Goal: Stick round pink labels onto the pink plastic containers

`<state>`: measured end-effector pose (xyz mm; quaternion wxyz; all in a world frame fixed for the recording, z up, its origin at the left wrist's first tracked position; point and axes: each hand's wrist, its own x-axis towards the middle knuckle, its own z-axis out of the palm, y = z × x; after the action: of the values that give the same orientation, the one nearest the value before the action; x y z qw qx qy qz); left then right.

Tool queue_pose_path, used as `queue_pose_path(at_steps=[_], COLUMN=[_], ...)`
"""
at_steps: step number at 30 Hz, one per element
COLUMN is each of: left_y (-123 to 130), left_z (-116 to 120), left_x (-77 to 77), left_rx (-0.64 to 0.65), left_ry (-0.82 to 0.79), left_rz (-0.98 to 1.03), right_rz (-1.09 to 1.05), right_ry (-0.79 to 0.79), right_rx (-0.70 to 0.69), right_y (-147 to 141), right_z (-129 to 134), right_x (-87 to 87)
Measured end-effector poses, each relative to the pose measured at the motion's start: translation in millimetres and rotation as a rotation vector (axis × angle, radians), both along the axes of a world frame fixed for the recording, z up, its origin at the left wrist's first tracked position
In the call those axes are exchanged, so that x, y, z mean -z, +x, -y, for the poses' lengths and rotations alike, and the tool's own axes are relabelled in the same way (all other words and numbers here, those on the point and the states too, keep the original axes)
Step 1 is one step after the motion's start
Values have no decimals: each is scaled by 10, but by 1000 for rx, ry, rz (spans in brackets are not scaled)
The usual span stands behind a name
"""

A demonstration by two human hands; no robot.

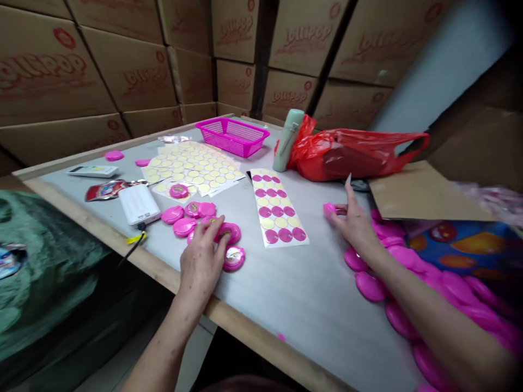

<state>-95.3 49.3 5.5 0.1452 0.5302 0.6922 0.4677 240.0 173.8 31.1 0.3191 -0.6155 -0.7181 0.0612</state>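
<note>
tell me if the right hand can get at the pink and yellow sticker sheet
Probably yes: the right hand is close beside the sticker sheet, with only grey tabletop between them. Its fingers are on a pink disc, which it may need to release first.

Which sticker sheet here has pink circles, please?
The narrow sheet between the left hand and right hand has pink and pale yellow circles; the sheets to its left show only pale yellow.

Soft, even indoor light across the table (294, 283) right now, only faint shadows under the left hand (201, 267). Wide-angle bend drags the cardboard cartons (134, 71) askew at 10 o'clock, the corner falls dark at 2 o'clock, and the right forearm (445, 326) goes soft at 4 o'clock.
</note>
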Motion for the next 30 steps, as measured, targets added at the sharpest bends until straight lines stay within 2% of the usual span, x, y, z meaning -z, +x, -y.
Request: queue_pose_path(at_steps=[2, 3, 4, 5, 7, 9, 10, 13, 16, 19, 22, 30], left_y=[131, 258, 413, 580, 890, 1090, 1137, 1122, 1034, 991, 985, 1040], left_z=[50, 108, 182, 262, 413, 518, 550, 571, 533, 496, 489, 482], left_x=[-39, -64, -88, -106, -115, -91, -72, -20, 1, -3, -12, -10], left_rx=[6, 61, 175, 335, 651, 801, 821, 750, 647, 638, 648, 768], left_ry=[89, 108, 85, -11, -255, -429, -467, -417, -345, -354, -387, -554], left_rz=[36, 162, 350, 582, 1051, 1372, 1452, 1436, 1352, 1379, 1469, 1617], right_rz=[-88, -133, -181, -282, -335, -354, -394, -698, -1077, -1297, -1339, -1314], right_ry=[8, 22, 28, 66, 135, 126, 89, -132, -416, -598, -636, -569], right_rx=[-58, -84, -128, -216, -356, -446, -455, -381, -278, -216, -178, -31], right_y=[-73, -122, -176, -233, -339, -414, -435, -434, -376, -323, -283, -261], right_z=[343, 546, 762, 980, 1384, 1680, 1772, 1827, 1698, 1600, 1592, 1633], right_x=[-49, -64, -69, -62, -19, 45, 74, 105, 56, -3, -22, -44])
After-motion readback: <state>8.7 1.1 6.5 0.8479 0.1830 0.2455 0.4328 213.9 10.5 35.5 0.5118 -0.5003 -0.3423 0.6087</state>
